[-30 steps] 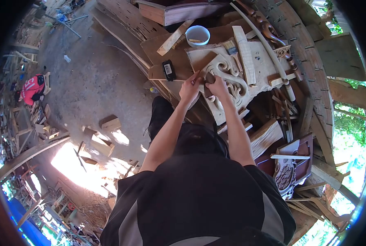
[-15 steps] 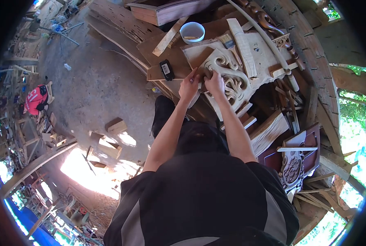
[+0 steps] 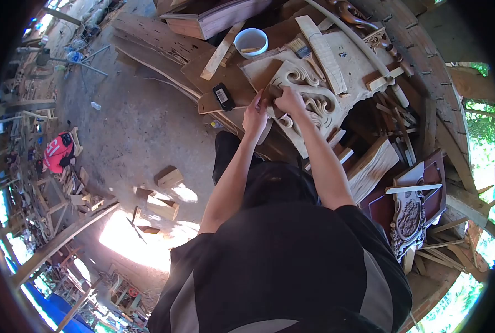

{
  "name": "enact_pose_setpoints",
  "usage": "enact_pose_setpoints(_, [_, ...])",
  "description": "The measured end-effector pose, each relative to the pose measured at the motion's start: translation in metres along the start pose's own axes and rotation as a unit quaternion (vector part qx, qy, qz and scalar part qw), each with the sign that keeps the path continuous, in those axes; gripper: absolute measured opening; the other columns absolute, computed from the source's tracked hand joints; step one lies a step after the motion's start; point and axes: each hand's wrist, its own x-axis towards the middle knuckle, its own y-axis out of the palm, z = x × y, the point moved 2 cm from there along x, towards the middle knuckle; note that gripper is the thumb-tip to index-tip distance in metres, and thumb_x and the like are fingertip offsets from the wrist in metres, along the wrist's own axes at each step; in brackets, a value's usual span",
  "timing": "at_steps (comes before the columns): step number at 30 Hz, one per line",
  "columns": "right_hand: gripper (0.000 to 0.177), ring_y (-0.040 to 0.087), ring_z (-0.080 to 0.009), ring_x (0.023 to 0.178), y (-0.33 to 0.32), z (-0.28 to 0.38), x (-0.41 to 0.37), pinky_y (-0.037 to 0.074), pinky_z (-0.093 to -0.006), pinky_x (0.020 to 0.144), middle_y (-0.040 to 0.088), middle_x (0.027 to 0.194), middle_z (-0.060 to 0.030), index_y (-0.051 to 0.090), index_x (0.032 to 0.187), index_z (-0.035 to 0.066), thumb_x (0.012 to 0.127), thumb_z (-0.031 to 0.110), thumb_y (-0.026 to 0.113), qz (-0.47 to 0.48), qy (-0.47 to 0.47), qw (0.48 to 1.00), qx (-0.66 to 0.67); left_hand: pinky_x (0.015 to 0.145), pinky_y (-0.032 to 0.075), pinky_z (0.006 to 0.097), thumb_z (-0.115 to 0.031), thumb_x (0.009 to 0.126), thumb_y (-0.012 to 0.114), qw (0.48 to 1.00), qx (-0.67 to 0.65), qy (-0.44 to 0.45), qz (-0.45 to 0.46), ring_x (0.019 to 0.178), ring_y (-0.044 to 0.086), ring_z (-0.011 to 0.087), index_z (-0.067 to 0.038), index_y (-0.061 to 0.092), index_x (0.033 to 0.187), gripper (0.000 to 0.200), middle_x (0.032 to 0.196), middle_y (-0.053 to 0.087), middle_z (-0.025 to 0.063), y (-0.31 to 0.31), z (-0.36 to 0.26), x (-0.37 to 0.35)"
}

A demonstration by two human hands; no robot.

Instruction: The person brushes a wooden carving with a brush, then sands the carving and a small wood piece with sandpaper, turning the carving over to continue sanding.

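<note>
A pale carved wooden panel (image 3: 319,102) with scrollwork lies on boards in front of me. At its left edge my left hand (image 3: 255,117) and my right hand (image 3: 290,101) are close together, fingers closed around a small brown piece (image 3: 271,92), perhaps folded sandpaper. Its exact shape is partly hidden by my fingers. Beside my left hand a black box-like object with a white label (image 3: 223,97) rests on a board. A white bowl (image 3: 251,43) stands above the panel, and a paintbrush (image 3: 301,50) lies at the panel's upper edge.
A loose wooden slat (image 3: 322,54) and a long curved rod (image 3: 358,41) lie beyond the panel. Wood offcuts and a dark carved piece (image 3: 408,218) are at right. Wooden blocks (image 3: 170,177) sit on the floor at left, and a person in red (image 3: 58,152) is farther left.
The whole view has shifted and turned slightly with my head. My right hand has moved a little against the panel's edge, with its fingers still closed.
</note>
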Motion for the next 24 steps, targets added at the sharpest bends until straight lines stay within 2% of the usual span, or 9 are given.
enact_pose_setpoints(3, [0.050,0.068,-0.0388,0.100,0.002,-0.015,-0.006,0.053,-0.0455,0.089,0.070,0.105,-0.0246,0.068,0.115,0.003,0.070,0.024,0.075,0.024,-0.045,0.999,0.012,0.078,0.052,0.0420,-0.046,0.099,0.053,1.000,-0.002,-0.004,0.012,0.085,0.070,0.0259,-0.036,0.052,0.142,0.044,0.087,0.069,0.0091,0.001,0.002,-0.001])
enact_pose_setpoints(4, [0.051,0.070,-0.0361,0.094,-0.007,-0.016,0.003,0.054,-0.0433,0.084,0.071,0.101,-0.0230,0.068,0.114,0.002,0.069,0.024,0.077,0.120,-0.068,0.990,-0.025,0.077,0.052,0.0417,-0.046,0.099,0.052,1.000,0.014,0.008,0.001,0.084,0.070,0.0252,-0.036,0.052,0.142,0.045,0.085,0.069,0.0085,0.001,0.001,-0.001])
enact_pose_setpoints(7, [0.050,0.071,-0.0316,0.090,-0.051,-0.011,-0.001,0.054,-0.0403,0.081,0.072,0.099,-0.0205,0.068,0.113,0.001,0.069,0.021,0.079,0.233,-0.094,0.958,-0.139,0.077,0.052,0.0413,-0.047,0.099,0.051,1.000,0.021,0.007,0.013,0.080,0.070,0.0237,-0.036,0.050,0.143,0.045,0.084,0.070,0.0078,-0.004,-0.003,-0.001])
enact_pose_setpoints(10, [0.046,0.071,-0.0281,0.090,-0.082,-0.016,-0.017,0.053,-0.0374,0.081,0.073,0.098,-0.0177,0.069,0.111,0.000,0.071,0.020,0.080,0.107,-0.053,0.992,0.042,0.076,0.052,0.0412,-0.048,0.099,0.051,1.000,0.017,-0.005,0.023,0.077,0.071,0.0225,-0.035,0.050,0.144,0.046,0.085,0.071,0.0080,-0.002,0.001,0.003])
enact_pose_setpoints(15, [0.048,0.070,-0.0315,0.094,-0.056,-0.010,-0.024,0.053,-0.0408,0.084,0.072,0.102,-0.0215,0.067,0.114,0.001,0.074,0.023,0.078,0.090,-0.091,0.992,0.019,0.077,0.053,0.0421,-0.047,0.099,0.051,1.000,-0.002,0.006,0.027,0.077,0.072,0.0229,-0.035,0.049,0.144,0.047,0.085,0.072,0.0088,-0.001,0.002,0.000])
enact_pose_setpoints(18, [0.043,0.065,-0.0415,0.107,-0.024,0.005,-0.031,0.052,-0.0494,0.092,0.068,0.111,-0.0253,0.064,0.115,0.001,0.080,0.025,0.065,-0.015,-0.014,1.000,0.001,0.077,0.053,0.0418,-0.046,0.099,0.052,1.000,-0.011,-0.001,0.021,0.081,0.072,0.0236,-0.035,0.050,0.143,0.046,0.086,0.072,0.0083,-0.002,0.002,0.002])
enact_pose_setpoints(21, [0.045,0.065,-0.0430,0.103,0.004,0.001,-0.026,0.052,-0.0491,0.088,0.068,0.109,-0.0267,0.065,0.115,0.002,0.079,0.028,0.070,-0.069,0.006,0.997,0.043,0.076,0.052,0.0410,-0.045,0.098,0.053,0.999,0.026,0.036,-0.012,0.082,0.071,0.0236,-0.035,0.052,0.143,0.045,0.084,0.071,0.0076,-0.003,0.004,0.003])
enact_pose_setpoints(23, [0.043,0.066,-0.0428,0.103,-0.001,-0.007,-0.017,0.052,-0.0495,0.089,0.069,0.107,-0.0264,0.065,0.113,0.001,0.078,0.026,0.068,-0.072,-0.009,0.997,0.041,0.075,0.052,0.0400,-0.044,0.098,0.053,1.000,0.006,-0.001,0.004,0.081,0.070,0.0230,-0.034,0.052,0.142,0.045,0.082,0.070,0.0082,-0.003,-0.003,0.000])
enact_pose_setpoints(24, [0.042,0.066,-0.0427,0.103,-0.007,-0.010,-0.005,0.052,-0.0492,0.090,0.069,0.106,-0.0267,0.066,0.113,0.001,0.079,0.025,0.067,0.028,-0.031,0.999,0.010,0.075,0.052,0.0400,-0.044,0.098,0.053,1.000,0.005,0.000,0.005,0.081,0.070,0.0230,-0.034,0.052,0.142,0.045,0.082,0.070,0.0082,-0.001,0.000,0.001])
